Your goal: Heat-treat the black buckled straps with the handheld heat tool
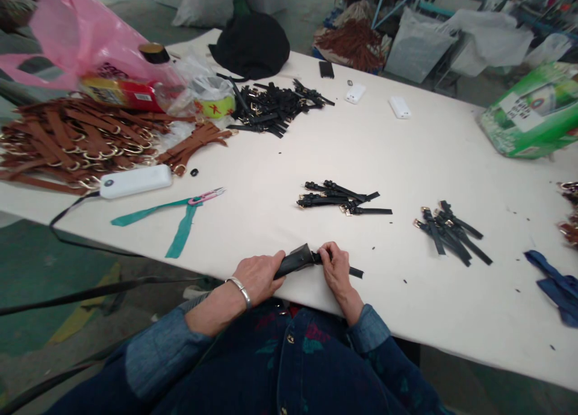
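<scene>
Black strap (356,273) juts rightward past your right hand (336,270) near the table's (451,306) front edge; that hand's grip pinches dark material (316,257) beside the black tapered piece (293,263); your left hand (259,277), wrapped around that piece, is farther off.

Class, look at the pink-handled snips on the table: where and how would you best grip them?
Probably by the pink handle, coming from the near side of the table. The snips lie with their blades pointing right and slightly away from the person, so this avoids the tips. Gripping the teal strips at the other end would likely give less control.
</scene>
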Action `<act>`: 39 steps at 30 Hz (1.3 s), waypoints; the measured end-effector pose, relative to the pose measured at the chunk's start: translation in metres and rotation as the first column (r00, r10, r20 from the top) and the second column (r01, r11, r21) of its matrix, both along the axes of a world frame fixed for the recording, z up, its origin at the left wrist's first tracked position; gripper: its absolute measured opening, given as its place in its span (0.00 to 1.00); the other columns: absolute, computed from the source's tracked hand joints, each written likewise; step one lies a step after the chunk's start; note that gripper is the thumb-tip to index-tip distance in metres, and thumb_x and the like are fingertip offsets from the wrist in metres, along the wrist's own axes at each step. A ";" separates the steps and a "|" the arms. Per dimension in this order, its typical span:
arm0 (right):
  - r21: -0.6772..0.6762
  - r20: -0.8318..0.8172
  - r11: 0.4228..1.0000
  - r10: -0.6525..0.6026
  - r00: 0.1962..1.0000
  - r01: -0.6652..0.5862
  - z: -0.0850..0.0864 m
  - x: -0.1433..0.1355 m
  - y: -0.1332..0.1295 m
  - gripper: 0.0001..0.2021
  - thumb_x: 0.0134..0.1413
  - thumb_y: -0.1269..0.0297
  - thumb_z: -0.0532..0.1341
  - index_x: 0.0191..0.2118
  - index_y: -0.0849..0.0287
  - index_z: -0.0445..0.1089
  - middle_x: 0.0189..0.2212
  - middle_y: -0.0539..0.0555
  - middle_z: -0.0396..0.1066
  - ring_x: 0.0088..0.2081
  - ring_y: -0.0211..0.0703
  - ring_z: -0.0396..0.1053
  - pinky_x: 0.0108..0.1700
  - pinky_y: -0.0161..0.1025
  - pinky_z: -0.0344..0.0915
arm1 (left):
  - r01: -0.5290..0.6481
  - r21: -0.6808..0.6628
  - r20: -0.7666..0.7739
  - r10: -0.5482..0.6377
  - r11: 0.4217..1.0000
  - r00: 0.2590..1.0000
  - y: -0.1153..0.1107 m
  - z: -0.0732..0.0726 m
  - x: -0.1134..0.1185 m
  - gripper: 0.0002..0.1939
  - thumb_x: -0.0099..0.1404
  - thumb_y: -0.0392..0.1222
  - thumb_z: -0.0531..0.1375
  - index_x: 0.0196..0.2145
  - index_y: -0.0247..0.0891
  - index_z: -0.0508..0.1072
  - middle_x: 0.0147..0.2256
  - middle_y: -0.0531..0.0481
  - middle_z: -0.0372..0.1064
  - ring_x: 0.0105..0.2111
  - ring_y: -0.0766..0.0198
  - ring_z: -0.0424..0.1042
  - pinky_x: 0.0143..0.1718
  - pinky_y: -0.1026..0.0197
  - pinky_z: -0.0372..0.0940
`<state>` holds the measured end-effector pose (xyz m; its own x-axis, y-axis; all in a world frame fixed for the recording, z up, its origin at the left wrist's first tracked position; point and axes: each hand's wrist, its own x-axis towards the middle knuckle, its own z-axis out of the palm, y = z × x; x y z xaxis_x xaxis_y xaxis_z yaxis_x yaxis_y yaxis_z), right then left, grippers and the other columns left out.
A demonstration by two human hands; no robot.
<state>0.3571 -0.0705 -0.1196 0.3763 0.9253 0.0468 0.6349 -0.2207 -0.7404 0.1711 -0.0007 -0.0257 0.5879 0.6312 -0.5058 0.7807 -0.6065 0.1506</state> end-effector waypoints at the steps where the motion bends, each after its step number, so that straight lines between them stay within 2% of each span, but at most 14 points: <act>1: 0.006 0.012 1.000 -0.015 1.000 0.015 0.000 -0.001 0.001 0.08 0.54 0.62 0.51 0.28 0.58 0.62 0.23 0.47 0.64 0.26 0.37 0.60 0.32 0.34 0.51 | 0.002 0.003 0.001 -0.002 1.000 1.000 0.000 0.000 0.000 0.16 0.57 0.51 0.49 0.42 0.43 0.59 0.34 0.46 0.70 0.34 0.55 0.69 0.32 0.57 0.61; 7: 0.022 0.069 0.999 -0.042 0.997 0.041 0.003 -0.007 0.009 0.08 0.52 0.62 0.52 0.27 0.58 0.63 0.21 0.47 0.65 0.25 0.36 0.60 0.36 0.36 0.52 | -0.006 -0.010 0.005 0.006 1.000 1.000 0.000 0.000 -0.001 0.18 0.57 0.51 0.49 0.44 0.43 0.58 0.35 0.46 0.70 0.35 0.56 0.69 0.33 0.57 0.61; 10: 0.021 0.016 0.999 -0.041 0.999 0.040 0.002 -0.006 0.012 0.08 0.52 0.61 0.52 0.28 0.57 0.64 0.21 0.47 0.66 0.25 0.37 0.62 0.38 0.38 0.54 | -0.017 -0.019 0.004 0.017 1.000 1.000 0.000 0.000 0.000 0.17 0.57 0.51 0.49 0.43 0.43 0.59 0.35 0.46 0.70 0.35 0.56 0.69 0.33 0.57 0.61; 13: 0.041 -0.115 0.999 0.002 0.993 0.002 0.004 -0.004 0.012 0.10 0.54 0.61 0.50 0.36 0.57 0.65 0.23 0.48 0.69 0.27 0.38 0.65 0.37 0.38 0.57 | -0.041 -0.035 -0.001 0.041 0.999 0.999 0.000 0.002 0.001 0.18 0.57 0.50 0.50 0.44 0.44 0.59 0.36 0.46 0.70 0.36 0.56 0.69 0.34 0.57 0.61; 17: 0.116 -0.248 0.991 0.090 0.965 -0.063 0.012 0.000 0.006 0.16 0.56 0.64 0.48 0.50 0.56 0.57 0.34 0.52 0.71 0.37 0.40 0.67 0.40 0.39 0.59 | -0.046 -0.035 -0.010 0.046 0.998 0.999 0.001 0.003 0.001 0.17 0.56 0.50 0.50 0.43 0.44 0.59 0.35 0.47 0.70 0.36 0.57 0.69 0.34 0.58 0.61; 19: 0.124 -0.199 0.988 0.113 0.974 -0.089 0.015 0.004 -0.001 0.18 0.55 0.65 0.50 0.52 0.55 0.55 0.39 0.53 0.69 0.41 0.42 0.65 0.43 0.41 0.58 | -0.029 -0.026 -0.008 0.028 0.999 1.000 0.001 0.002 0.001 0.17 0.56 0.50 0.50 0.43 0.44 0.59 0.35 0.47 0.70 0.35 0.56 0.69 0.33 0.57 0.61; 21: 0.104 -0.064 0.986 0.139 0.988 -0.132 0.014 0.010 -0.011 0.19 0.52 0.64 0.54 0.51 0.55 0.58 0.41 0.54 0.67 0.43 0.44 0.62 0.45 0.43 0.56 | -0.006 -0.018 0.000 0.006 1.000 1.000 0.002 0.002 0.001 0.17 0.56 0.50 0.50 0.43 0.44 0.60 0.35 0.46 0.70 0.35 0.56 0.69 0.33 0.57 0.61; 24: 0.049 0.140 0.977 0.201 0.969 -0.210 0.007 0.018 -0.025 0.19 0.47 0.63 0.59 0.48 0.55 0.62 0.41 0.55 0.65 0.44 0.46 0.60 0.45 0.45 0.54 | -0.005 -0.014 -0.005 0.005 1.000 1.000 0.004 0.003 0.002 0.17 0.56 0.50 0.50 0.43 0.44 0.60 0.35 0.46 0.70 0.36 0.56 0.69 0.34 0.57 0.61; 26: 0.025 0.213 0.976 0.206 0.955 -0.216 0.001 0.020 -0.030 0.17 0.47 0.63 0.59 0.46 0.55 0.64 0.39 0.55 0.65 0.43 0.47 0.59 0.44 0.45 0.54 | -0.012 -0.019 -0.015 0.012 1.000 1.000 0.006 0.004 0.003 0.17 0.56 0.50 0.50 0.42 0.44 0.60 0.35 0.46 0.70 0.36 0.56 0.69 0.35 0.57 0.60; 31: 0.021 0.233 0.986 0.159 0.960 -0.168 -0.006 0.020 -0.027 0.11 0.49 0.63 0.58 0.41 0.54 0.67 0.35 0.53 0.65 0.40 0.45 0.58 0.41 0.43 0.53 | 0.014 -0.009 -0.037 -0.014 1.000 0.999 0.011 0.006 0.005 0.17 0.56 0.51 0.50 0.43 0.45 0.61 0.35 0.46 0.69 0.35 0.56 0.69 0.34 0.57 0.60; 35: 0.018 0.212 0.988 0.146 0.966 -0.154 -0.006 0.020 -0.025 0.10 0.49 0.62 0.59 0.40 0.53 0.68 0.35 0.53 0.64 0.39 0.44 0.58 0.40 0.42 0.53 | 0.073 0.012 -0.037 -0.073 0.997 0.997 0.013 0.007 0.007 0.17 0.56 0.50 0.50 0.42 0.44 0.60 0.34 0.46 0.69 0.35 0.55 0.69 0.33 0.56 0.60; 39: 0.008 0.199 0.989 0.144 0.969 -0.149 -0.005 0.021 -0.025 0.10 0.49 0.62 0.59 0.39 0.53 0.69 0.35 0.53 0.64 0.38 0.44 0.58 0.40 0.42 0.52 | 0.074 0.017 -0.038 -0.073 0.997 0.997 0.015 0.010 0.011 0.16 0.56 0.51 0.50 0.41 0.44 0.61 0.34 0.47 0.69 0.34 0.55 0.69 0.32 0.56 0.60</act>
<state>0.3781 -0.0959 -0.1250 0.2181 0.9675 0.1280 0.7928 -0.0991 -0.6013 0.1825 0.0139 -0.0157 0.6141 0.5964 -0.5170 0.7388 -0.6649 0.1105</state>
